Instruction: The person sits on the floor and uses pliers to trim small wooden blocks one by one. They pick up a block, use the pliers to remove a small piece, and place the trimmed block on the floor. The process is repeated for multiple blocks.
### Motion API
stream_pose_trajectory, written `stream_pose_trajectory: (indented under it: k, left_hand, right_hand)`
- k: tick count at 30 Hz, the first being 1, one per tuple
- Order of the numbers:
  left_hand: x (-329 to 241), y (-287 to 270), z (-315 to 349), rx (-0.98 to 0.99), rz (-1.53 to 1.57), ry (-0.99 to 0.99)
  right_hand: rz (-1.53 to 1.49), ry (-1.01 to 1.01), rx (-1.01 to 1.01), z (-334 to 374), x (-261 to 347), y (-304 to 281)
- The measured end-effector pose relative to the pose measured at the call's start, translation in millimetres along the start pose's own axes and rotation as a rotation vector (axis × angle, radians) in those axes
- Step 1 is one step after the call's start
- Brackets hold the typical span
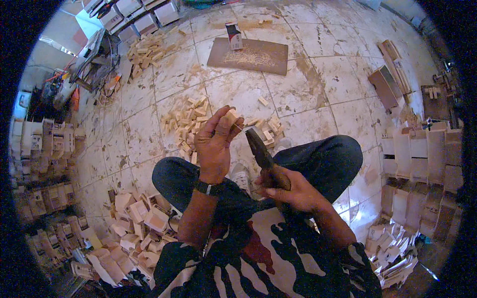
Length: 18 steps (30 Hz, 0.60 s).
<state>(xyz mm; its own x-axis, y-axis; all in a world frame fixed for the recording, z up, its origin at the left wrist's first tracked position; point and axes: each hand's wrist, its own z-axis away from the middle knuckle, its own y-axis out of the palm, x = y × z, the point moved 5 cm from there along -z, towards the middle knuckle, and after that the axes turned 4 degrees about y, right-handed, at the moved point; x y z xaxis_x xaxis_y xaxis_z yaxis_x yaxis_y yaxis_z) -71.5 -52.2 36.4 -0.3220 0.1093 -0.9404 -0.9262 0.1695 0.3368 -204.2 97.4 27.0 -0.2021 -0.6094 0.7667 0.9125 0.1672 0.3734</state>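
My left hand (213, 149), with a dark band at its wrist, pinches a small pale wooden block (231, 117) between thumb and fingers. Wrapped round the handles of dark pliers (260, 151) is my right hand (298, 191). The pliers' jaws point up and left, close to the block. A thin light line, perhaps a nail or wire, shows between the block and the jaws; whether the jaws grip it I cannot tell. Below and beyond my hands, similar small wooden blocks (189, 124) lie in a heap on the floor, with a smaller heap (268, 130) to the right.
A brown board (273, 55) strewn with small bits lies ahead, a small box (233, 37) standing on it. More wooden pieces (144, 52) are piled far left. Larger wooden parts (144, 218) are heaped at near left, and stacked wooden parts (427, 154) line the right. My bent knees flank the work.
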Motion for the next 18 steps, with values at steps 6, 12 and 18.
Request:
stream_pose_trajectory:
  k: [6,12,18]
  left_hand:
    - [-10,1,-7,-0.126,-0.040,0.074]
    - [-19,5,9,-0.230,-0.221,0.330]
    - [-30,8,13,-0.167,-0.573,0.680]
  right_hand:
    - [0.026,-0.064,-0.090,-1,12,-1]
    - [0.070,-0.155,-0.138,-6,22,9]
    - [0.067,-0.124,-0.058,-3,27,11]
